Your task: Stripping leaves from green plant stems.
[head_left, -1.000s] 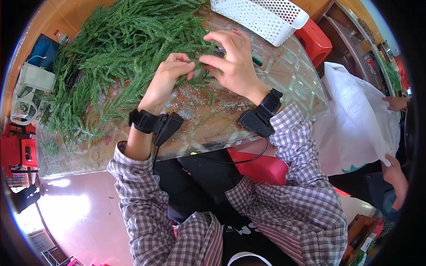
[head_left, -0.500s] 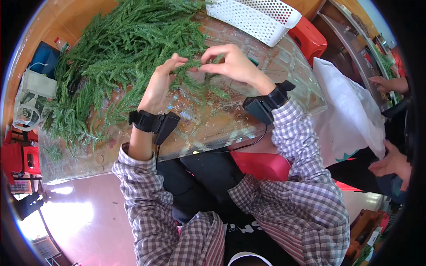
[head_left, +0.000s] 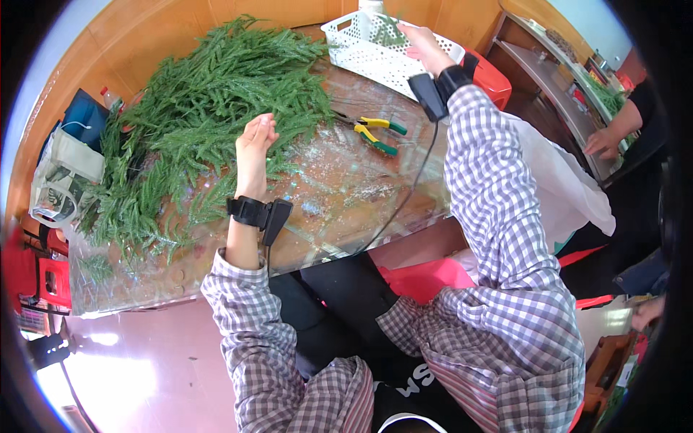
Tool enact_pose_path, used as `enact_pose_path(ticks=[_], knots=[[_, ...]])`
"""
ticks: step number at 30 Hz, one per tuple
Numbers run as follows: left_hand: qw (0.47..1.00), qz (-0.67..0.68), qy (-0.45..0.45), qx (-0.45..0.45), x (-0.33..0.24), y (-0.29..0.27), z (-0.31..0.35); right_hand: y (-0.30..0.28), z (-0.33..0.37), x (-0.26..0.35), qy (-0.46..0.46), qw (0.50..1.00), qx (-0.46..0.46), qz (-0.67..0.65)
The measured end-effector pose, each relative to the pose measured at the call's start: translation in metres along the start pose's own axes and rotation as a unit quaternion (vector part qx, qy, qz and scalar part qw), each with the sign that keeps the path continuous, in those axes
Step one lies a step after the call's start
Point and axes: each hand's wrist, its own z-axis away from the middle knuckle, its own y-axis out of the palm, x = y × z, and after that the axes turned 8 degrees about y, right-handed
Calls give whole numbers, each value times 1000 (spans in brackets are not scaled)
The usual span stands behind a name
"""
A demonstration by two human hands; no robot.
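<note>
My right hand (head_left: 427, 50) reaches over the white perforated basket (head_left: 375, 68) at the back of the table. Its fingers are closed at one end of a small green sprig (head_left: 388, 32), which shows against the basket's inside. My left hand (head_left: 255, 144) is raised in front of a large heap of green needle-leaved branches (head_left: 216, 94). The left fingers are loosely curled together, and no object shows in them. Pliers (head_left: 373, 133) with yellow and green handles lie on the table between my hands, their jaws toward the heap.
A clear cover lies over the brown table (head_left: 346, 209), scattered with bits. A red stool (head_left: 487, 79) stands beyond the basket. White sheeting (head_left: 559, 180) hangs at the right, near another person's hand (head_left: 605, 143). Bags (head_left: 68, 162) sit at the left edge.
My right hand has moved up and right from beside the left hand to the basket, with the sprig. My left hand has lowered slightly and its fingers have curled. The pliers are now uncovered.
</note>
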Motion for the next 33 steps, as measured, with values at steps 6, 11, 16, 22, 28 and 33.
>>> enact_pose_path(ticks=[6, 11, 16, 22, 28, 33], knots=[[960, -217, 168, -61, -10, -24, -4, 21, 112, 31, -26, 970, 98, 219], [808, -524, 259, -75, -3, -38, -14, 59, 129, -21, -328, 913, 211, 121], [824, -557, 98, -43, -7, -39, -7, 72, 127, -35, -164, 946, 250, 126], [843, -490, 165, -151, -34, -38, -6, 71, 120, -53, -157, 965, 206, 50], [935, -232, 193, -187, -60, -51, -10, 70, 122, -48, -154, 970, 183, 34], [923, -258, 242, -151, -134, -47, -28, 69, 128, -40, -171, 965, 196, 42]])
